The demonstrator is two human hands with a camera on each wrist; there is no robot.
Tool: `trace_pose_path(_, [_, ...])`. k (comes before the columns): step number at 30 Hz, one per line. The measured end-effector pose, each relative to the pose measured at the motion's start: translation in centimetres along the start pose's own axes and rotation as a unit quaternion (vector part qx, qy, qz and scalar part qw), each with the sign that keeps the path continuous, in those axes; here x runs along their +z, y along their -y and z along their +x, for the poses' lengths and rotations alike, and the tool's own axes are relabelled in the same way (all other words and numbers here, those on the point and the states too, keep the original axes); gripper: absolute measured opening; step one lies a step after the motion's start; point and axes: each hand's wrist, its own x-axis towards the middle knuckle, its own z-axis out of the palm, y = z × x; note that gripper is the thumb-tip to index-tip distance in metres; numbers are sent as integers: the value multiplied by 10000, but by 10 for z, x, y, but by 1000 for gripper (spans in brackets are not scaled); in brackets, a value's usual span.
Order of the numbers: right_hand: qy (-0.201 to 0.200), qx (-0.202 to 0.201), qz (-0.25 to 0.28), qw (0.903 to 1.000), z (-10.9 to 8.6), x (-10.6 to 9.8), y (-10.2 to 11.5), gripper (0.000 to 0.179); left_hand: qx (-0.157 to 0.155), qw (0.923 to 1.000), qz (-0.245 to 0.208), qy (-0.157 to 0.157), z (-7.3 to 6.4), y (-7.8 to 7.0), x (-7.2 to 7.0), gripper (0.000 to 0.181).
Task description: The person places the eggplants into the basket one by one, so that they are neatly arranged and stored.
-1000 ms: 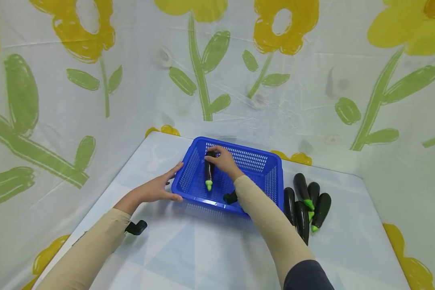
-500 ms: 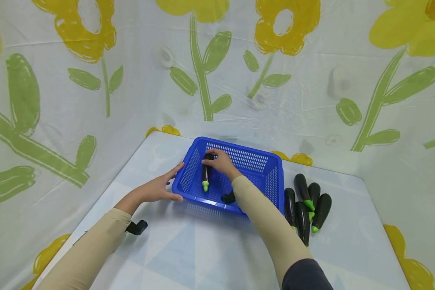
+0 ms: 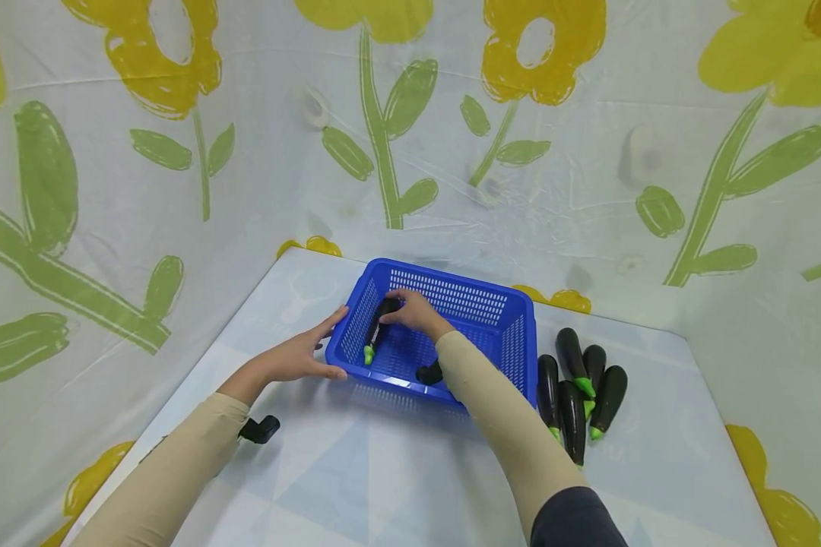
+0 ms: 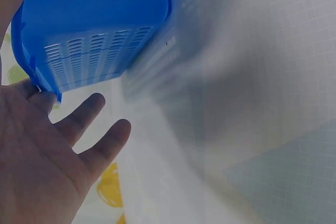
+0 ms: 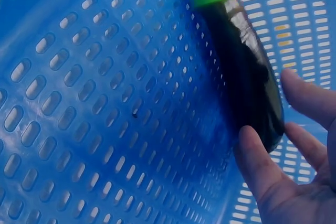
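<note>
Head view: we have a glossy dark-purple eggplant with a green stem cap [image 3: 378,327] inside the blue plastic basket with slotted walls [image 3: 397,382]. It lies slantwise along the left wall, cap toward the front rim, blunt end toward the back; whether its full length rests on the basket floor, we can't tell. Right hand [image 3: 413,311] pinches the blunt end, thumb on one side, fingers on the other, as our right wrist view confirms. To its right we see perforated floor running on to the right wall, so there's sideways room; on the left, the wall is close.

Left hand [image 3: 294,357] has its fingers spread at the basket's left rim, thumb near the front corner. In our left wrist view two fingers stick out past the rim; the others are partly hidden behind it.

Right arm in a beige sleeve [image 3: 499,410] crosses over the front rim. Outside the right wall we count five more dark-purple eggplants with green caps [image 3: 575,414], bunched together; the nearest is just beside the basket, contact unclear. On the white table with pale-blue triangles [image 3: 328,471], we get a wide strip in front of the basket, while its back rim sits near the rear edge and the flower-printed white sheet [image 3: 575,182].
</note>
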Motion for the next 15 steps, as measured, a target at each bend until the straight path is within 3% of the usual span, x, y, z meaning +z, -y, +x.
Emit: trace_pose_path(15, [0, -20, -45, 10000, -2, 0, 0, 56, -34, 10000, -21, -11, -1, -1, 0, 110])
